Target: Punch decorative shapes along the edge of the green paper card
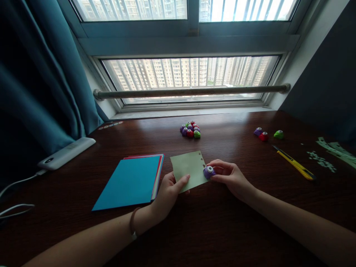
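Pale green square paper sheet (189, 170) lies on the dark wooden table (222, 230), small holes punched along its 2 o'clock edge. Left hand (168, 193) pinches its 7 o'clock corner, thumb on top. Right hand (230, 178) grips a small purple paper punch (208, 171) clamped over the sheet's 3 o'clock edge. At 9 o'clock, a blue-topped coloured paper stack (130, 181); at 12, a cluster of punches (190, 129); at 3, a yellow utility knife (294, 163).
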